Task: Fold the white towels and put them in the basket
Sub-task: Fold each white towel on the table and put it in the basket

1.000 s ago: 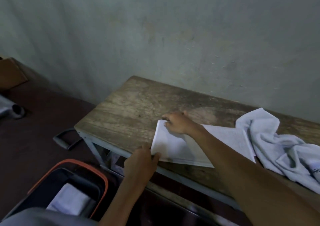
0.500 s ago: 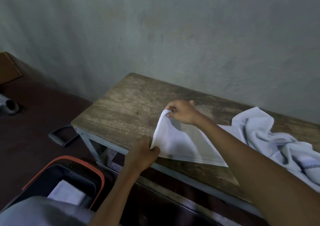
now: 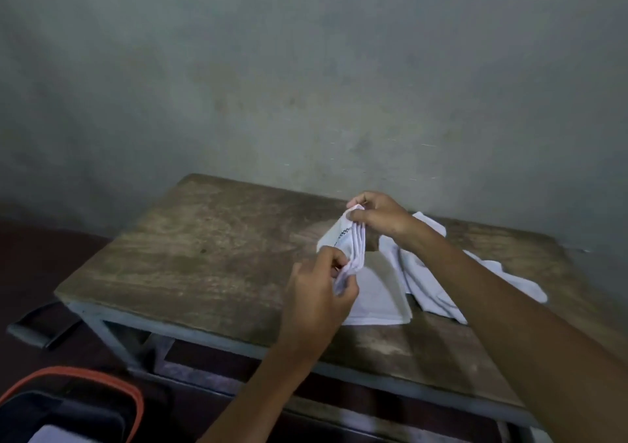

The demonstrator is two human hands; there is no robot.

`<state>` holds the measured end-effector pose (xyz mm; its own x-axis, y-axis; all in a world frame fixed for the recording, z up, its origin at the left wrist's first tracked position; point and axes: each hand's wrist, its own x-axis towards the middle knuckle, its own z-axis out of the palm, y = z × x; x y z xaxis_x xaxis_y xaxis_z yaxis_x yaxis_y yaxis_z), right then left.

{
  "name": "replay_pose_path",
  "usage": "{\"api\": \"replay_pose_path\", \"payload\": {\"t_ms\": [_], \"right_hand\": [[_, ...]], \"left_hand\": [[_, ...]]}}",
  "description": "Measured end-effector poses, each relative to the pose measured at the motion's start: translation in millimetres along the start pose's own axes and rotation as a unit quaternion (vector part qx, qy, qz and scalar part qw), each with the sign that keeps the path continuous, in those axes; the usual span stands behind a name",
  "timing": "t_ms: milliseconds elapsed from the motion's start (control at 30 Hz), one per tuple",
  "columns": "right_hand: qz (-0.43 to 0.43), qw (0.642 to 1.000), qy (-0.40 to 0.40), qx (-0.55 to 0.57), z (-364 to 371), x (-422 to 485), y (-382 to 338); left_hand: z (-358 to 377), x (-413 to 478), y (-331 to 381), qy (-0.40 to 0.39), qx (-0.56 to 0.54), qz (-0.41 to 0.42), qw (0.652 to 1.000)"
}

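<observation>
The white towel, soft, light and floppy (its stacked layers could slide apart, I judge), is half lifted off the bench at frame centre. The left hand and right hand each have their grip clamped on a corner, the best hold. Loose towels crowd its right; the basket sits lower left.

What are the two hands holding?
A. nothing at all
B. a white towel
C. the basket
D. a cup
B: the left hand and the right hand each pinch the folded white towel, with its held edge raised above the table.
</observation>
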<state>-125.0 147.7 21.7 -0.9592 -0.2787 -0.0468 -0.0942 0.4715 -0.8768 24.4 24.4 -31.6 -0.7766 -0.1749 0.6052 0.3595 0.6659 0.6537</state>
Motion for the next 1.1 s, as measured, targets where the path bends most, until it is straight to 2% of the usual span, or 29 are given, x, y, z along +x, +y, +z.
{"api": "replay_pose_path", "payload": {"t_ms": [167, 467, 567, 633, 700, 733, 800, 833, 900, 967, 1000, 1033, 1100], "right_hand": [[0.051, 0.998, 0.046, -0.013, -29, -10, 48], [0.07, 0.987, 0.067, -0.129, -27, -6, 107], [0.078, 0.968, 0.046, -0.234, -24, -5, 114], [0.057, 0.944, 0.062, -0.319, -23, -7, 114], [0.03, 0.913, 0.119, -0.39, -22, -13, 106], [0.017, 0.904, 0.151, -0.399, -22, -17, 101], [-0.038, 0.909, 0.208, -0.359, -14, -30, 92], [-0.078, 0.914, 0.219, -0.333, -7, -36, 92], [-0.125, 0.915, 0.183, -0.337, 10, -47, 100], [-0.084, 0.906, 0.083, -0.406, 26, -56, 115], [-0.05, 0.9, 0.049, -0.431, 31, -58, 124], [-0.021, 0.895, 0.038, -0.444, 34, -59, 130], [-0.005, 0.886, 0.063, -0.459, 35, -61, 135]], "left_hand": [[65, -9, 8, -0.055, 0.025, 0.102, 0.993], [117, -30, -6, -0.16, 0.122, 0.085, 0.976], [117, -31, -5, -0.181, 0.118, 0.096, 0.972], [113, -31, -3, -0.178, 0.108, 0.11, 0.972], [102, -23, -5, -0.142, 0.086, 0.102, 0.981], [95, -15, -10, -0.11, 0.075, 0.082, 0.988], [81, 8, -25, -0.056, 0.087, 0.036, 0.994], [77, 20, -36, -0.072, 0.115, 0.014, 0.991], [74, 38, -57, -0.203, 0.166, -0.02, 0.965], [77, 43, -73, -0.348, 0.208, -0.014, 0.914], [80, 42, -81, -0.39, 0.231, 0.002, 0.891], [82, 40, -87, -0.406, 0.254, 0.022, 0.878], [85, 38, -95, -0.391, 0.274, 0.037, 0.878]]}}
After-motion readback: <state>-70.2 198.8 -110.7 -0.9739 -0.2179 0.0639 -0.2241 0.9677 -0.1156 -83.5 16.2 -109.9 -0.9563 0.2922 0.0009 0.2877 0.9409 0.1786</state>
